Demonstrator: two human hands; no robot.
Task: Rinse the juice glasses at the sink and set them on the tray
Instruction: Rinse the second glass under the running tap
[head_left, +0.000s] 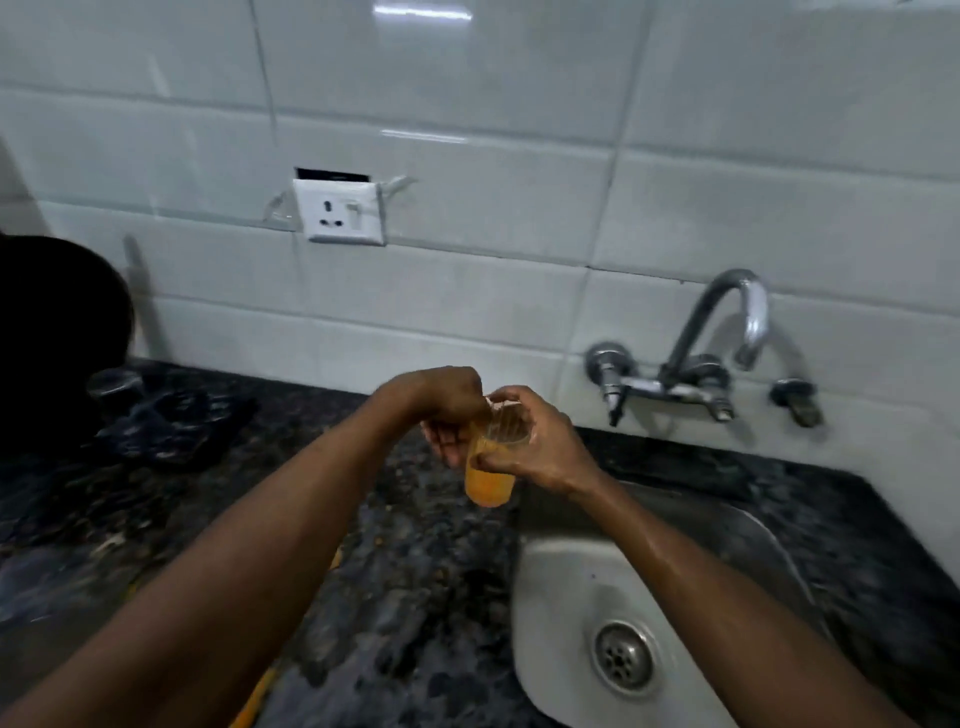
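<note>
Two bare forearms reach forward from the bottom edge of the view over a dark speckled stone countertop (415, 571). Both hands meet around one clear juice glass (489, 480), held upright in the air above the countertop, just left of the sink's left rim and near the back wall. Orange juice fills the lower part of the glass; the upper part is clear.

The right hand (540, 441) wraps the upper part of the glass from the right, its fingers curled round the far side and its thumb pressed across the near side. The left hand (447, 415) sits against the left of the glass with its palm turned toward it. Its fingers are bent down together at the rim and appear to pinch it, though motion blur hides exactly how.

A steel sink (566, 582) is set into the countertop's right part, with a round drain (623, 657) in its bottom. Its basin looks wet. A curved chrome tap (727, 332) is fixed to the white tiled wall above the sink's back edge, well apart from the glass. A white wall socket (340, 210) sits on the tiles further left.

At the countertop's back left corner lie blurred dark objects (171, 415) that cannot be identified. A strip of something orange-yellow (260, 691) shows beneath the left forearm near the front edge.
</note>
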